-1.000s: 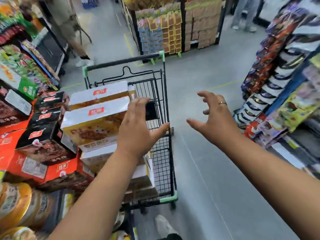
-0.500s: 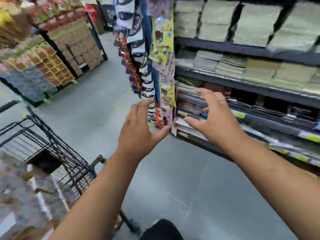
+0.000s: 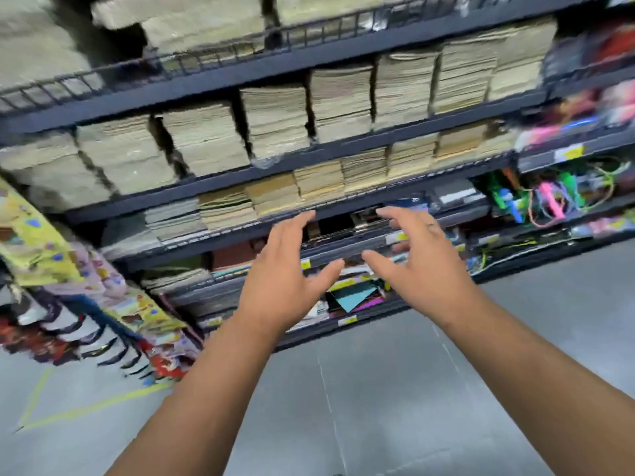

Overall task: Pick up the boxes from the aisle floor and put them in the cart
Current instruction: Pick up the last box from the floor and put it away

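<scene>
My bare forearms reach up from the bottom of the frame over the grey concrete floor. In mid-frame my left hand and right hand hang apart, fingers spread and loosely curved, holding nothing. Beyond them, dark metal shelves carry blurred stacks of pale tan paper goods. Colourful hanging packets fill the left edge. I cannot tell where the boxes or the cart are.

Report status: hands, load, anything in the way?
Left hand open, empty. Right hand open, empty. No boxes or cart in view. Shelving directly ahead.
</scene>
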`<state>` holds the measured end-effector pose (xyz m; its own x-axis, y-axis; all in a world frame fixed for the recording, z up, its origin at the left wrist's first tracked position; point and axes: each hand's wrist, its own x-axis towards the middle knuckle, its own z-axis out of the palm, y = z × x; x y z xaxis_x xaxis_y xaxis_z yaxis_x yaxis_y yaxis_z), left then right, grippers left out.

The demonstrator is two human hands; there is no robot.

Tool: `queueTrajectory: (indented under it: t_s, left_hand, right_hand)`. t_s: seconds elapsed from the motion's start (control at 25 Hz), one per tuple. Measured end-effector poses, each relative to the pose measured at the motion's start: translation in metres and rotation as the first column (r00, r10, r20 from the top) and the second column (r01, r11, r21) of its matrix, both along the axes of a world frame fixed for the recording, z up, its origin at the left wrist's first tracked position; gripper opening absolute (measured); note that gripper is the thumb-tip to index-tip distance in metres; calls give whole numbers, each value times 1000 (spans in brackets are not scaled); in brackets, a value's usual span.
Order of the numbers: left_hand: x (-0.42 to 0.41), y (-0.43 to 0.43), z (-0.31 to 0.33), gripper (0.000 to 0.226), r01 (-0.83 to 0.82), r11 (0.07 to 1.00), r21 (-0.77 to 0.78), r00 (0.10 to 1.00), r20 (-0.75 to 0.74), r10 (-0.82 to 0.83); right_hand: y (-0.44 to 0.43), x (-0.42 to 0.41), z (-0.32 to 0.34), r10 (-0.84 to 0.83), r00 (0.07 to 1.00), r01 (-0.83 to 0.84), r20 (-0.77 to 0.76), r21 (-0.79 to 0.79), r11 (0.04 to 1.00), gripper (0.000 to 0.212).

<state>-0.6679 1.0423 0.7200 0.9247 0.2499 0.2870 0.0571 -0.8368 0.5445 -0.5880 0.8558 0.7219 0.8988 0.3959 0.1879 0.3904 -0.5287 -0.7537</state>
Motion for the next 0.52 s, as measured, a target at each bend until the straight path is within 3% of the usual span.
queueTrajectory:
  t_s: [0.24, 0.52]
  left_hand:
    - [118, -93, 8, 75, 367, 930, -1, 930, -9, -367]
    - [214, -273, 6, 72, 661, 745, -93, 749, 25, -662]
  right_hand:
    - [-112, 37, 2, -360, 932, 360, -31, -4, 933, 54]
    - [-292, 64, 4, -686, 728, 686, 3, -23, 728, 54]
